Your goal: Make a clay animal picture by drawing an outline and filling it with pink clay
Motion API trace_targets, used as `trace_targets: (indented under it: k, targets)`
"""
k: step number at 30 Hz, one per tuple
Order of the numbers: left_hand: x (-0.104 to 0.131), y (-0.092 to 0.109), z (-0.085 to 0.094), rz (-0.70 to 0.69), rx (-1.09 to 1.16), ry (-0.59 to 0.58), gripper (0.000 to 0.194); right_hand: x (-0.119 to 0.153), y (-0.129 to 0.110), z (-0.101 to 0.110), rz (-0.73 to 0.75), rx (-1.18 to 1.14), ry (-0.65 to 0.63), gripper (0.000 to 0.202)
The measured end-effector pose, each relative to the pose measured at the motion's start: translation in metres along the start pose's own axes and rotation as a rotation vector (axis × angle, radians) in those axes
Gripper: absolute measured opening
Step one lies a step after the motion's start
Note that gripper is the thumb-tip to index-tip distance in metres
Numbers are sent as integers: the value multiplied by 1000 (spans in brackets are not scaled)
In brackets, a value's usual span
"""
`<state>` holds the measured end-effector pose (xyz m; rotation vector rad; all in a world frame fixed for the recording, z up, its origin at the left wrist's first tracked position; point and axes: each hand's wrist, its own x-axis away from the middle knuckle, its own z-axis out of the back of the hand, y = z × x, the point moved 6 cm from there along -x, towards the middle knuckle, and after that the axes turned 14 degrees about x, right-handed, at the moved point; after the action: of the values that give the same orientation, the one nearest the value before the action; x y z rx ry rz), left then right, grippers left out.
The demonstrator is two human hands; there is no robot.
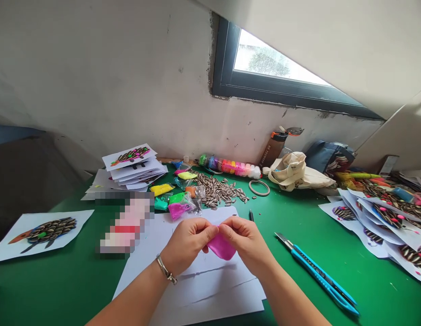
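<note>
Both hands meet above white paper sheets (227, 294) at the middle of the green table. A flattened piece of magenta clay (223, 248) hangs between them. My left hand (190, 242) pinches its upper left edge between thumb and fingers, and a metal bracelet circles that wrist. My right hand (246, 240) pinches the upper right edge, its fingertips touching those of the left. Just beyond the hands are small bags of coloured clay (178, 206) and a pile of striped sunflower seeds (219, 190).
A blue cutter (319, 274), blade out, lies right of the paper. Seed pictures are stacked at the back left (132, 167) and right (383, 226); another (47, 233) lies far left. A bottle (273, 149) and cloth bag (292, 172) stand by the wall.
</note>
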<state>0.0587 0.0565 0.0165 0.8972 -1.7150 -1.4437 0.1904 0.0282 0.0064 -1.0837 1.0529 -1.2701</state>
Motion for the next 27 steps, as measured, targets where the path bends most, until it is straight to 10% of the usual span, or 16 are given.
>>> trace_targets:
  k: [8,27]
  targets:
    - [-2,5,-2,3,140,-57,41,1,7,-13,-201,-244,-248,38]
    - [-6,7,5,2,136,14,24,-2,-2,3,-109,-169,-108,39]
